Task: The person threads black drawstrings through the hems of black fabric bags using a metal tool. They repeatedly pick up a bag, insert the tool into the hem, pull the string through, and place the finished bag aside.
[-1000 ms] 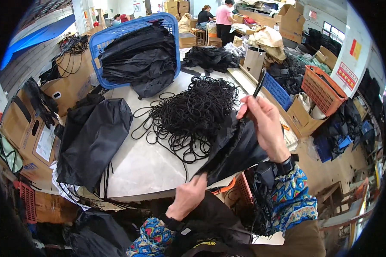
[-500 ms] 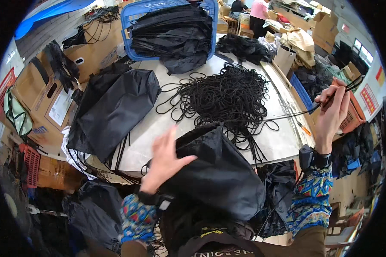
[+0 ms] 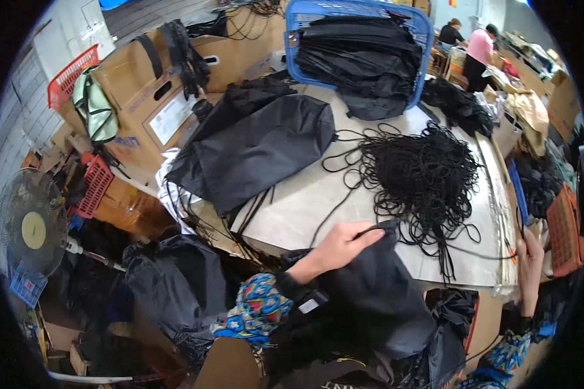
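Bag (image 3: 386, 295): long axis slants down-right from left grip (image 3: 337, 250).

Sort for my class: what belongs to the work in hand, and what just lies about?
Likely in use:
black fabric bag in left hand
thin black cord running to right hand
tangled black cord pile
blue plastic basket of black fabric

Likely lying about:
round wire-caged fan
orange plastic crate
brown cardboard box

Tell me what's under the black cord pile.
A pale tabletop shows around the black cord pile and through some loose outer loops. The dense middle covers whatever lies beneath it, so that can't be seen.
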### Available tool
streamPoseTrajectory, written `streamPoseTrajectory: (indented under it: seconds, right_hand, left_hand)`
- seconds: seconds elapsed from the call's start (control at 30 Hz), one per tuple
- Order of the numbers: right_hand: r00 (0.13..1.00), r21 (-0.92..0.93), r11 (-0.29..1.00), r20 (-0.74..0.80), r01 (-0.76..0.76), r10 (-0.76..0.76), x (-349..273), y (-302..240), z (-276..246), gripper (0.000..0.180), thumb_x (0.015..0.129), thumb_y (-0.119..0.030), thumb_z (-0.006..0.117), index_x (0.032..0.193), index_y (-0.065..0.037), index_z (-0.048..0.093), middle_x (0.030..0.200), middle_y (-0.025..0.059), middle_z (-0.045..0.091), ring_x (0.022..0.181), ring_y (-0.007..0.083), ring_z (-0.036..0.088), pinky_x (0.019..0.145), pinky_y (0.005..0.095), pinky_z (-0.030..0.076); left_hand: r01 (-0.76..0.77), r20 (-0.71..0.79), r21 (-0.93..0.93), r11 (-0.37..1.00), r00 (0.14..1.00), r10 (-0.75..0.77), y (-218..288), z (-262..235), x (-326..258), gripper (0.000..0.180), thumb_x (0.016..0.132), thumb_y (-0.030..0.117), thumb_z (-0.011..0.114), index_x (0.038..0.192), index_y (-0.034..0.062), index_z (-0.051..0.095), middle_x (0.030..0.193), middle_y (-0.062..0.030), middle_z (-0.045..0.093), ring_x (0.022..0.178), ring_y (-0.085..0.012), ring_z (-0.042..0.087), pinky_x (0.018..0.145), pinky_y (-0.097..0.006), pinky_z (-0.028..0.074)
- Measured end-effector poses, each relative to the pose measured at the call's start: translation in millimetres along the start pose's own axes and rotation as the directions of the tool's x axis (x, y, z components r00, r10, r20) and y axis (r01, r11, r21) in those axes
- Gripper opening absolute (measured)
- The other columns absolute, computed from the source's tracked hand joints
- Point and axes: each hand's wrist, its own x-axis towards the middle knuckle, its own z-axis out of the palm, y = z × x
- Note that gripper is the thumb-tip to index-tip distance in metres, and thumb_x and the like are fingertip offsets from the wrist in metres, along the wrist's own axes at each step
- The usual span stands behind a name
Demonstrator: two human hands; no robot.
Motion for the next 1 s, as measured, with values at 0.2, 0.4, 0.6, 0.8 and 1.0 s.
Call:
streamPoseTrajectory:
  seconds: [0.2, 0.4, 0.6, 0.8, 1.0]
  right_hand:
    - [0.948, 0.191, 0.952, 0.260, -0.239, 0.186, 2.8, 101.6, -6.4, 0.020, 0.085, -0.008, 0.057, 0.097, 0.007, 0.064, 0.061, -0.0010, 0.051, 0.059, 0.0072, 0.044, 0.053, 0.0237, 0.035]
    - [0.897, 0.008, 0.909, -0.156, -0.418, 0.414, 30.7, 127.4, 27.2, 0.029, 0.085, -0.003, 0.050, 0.110, 0.004, 0.062, 0.097, 0.0131, 0.069, 0.087, 0.0151, 0.061, 0.075, 0.0263, 0.047]
    - [0.630, 0.200, 0.703, 0.325, 0.683, -0.705, 40.7, -129.0, 189.4, 0.022, 0.074, -0.007, 0.059, 0.094, -0.012, 0.069, 0.137, 0.0096, 0.046, 0.105, 0.0275, 0.056, 0.075, 0.0351, 0.055]
    - [0.713, -0.276, 0.672, 0.430, 0.687, -0.553, 101.0, -116.5, 247.3, 0.008, 0.073, -0.008, 0.060, 0.079, -0.008, 0.066, 0.107, 0.0065, 0.059, 0.093, 0.0258, 0.060, 0.063, 0.0347, 0.056]
    - [0.950, -0.481, 0.835, 0.276, 0.268, -0.146, 143.6, 1.4, 184.2, 0.012, 0.076, -0.008, 0.060, 0.085, -0.008, 0.069, 0.118, 0.0096, 0.057, 0.102, 0.0330, 0.055, 0.079, 0.0414, 0.052]
  left_hand:
    - [0.253, -0.403, -0.016, 0.967, 0.884, -0.238, 62.6, -73.7, -93.4, 0.021, 0.088, 0.014, 0.061, 0.099, -0.0035, 0.065, 0.072, 0.0019, 0.058, 0.068, -0.0061, 0.050, 0.061, -0.023, 0.040]
    - [-0.112, -0.817, -0.124, 0.986, 0.575, -0.038, 68.4, -74.2, -120.5, 0.024, 0.088, 0.017, 0.058, 0.092, -0.0058, 0.065, 0.076, 0.0009, 0.059, 0.069, -0.0063, 0.049, 0.061, -0.021, 0.038]
    - [0.073, -0.389, 0.644, 0.762, 0.889, 0.243, 71.4, -61.7, -127.8, 0.018, 0.084, 0.010, 0.064, 0.099, 0.0010, 0.062, 0.093, -0.0070, 0.062, 0.082, -0.0132, 0.055, 0.075, -0.026, 0.043]
    - [-0.168, -0.859, 0.329, 0.929, 0.355, 0.368, 34.5, -135.6, -213.5, 0.055, 0.093, 0.031, 0.047, 0.140, 0.0060, 0.033, 0.134, -0.0147, 0.044, 0.117, -0.0269, 0.046, 0.102, -0.041, 0.035]
    - [0.337, -0.879, 0.477, 0.812, 0.190, 0.437, 5.5, -173.3, -310.1, 0.055, 0.096, 0.038, 0.041, 0.140, 0.0072, 0.035, 0.138, -0.0144, 0.042, 0.123, -0.0276, 0.044, 0.106, -0.043, 0.033]
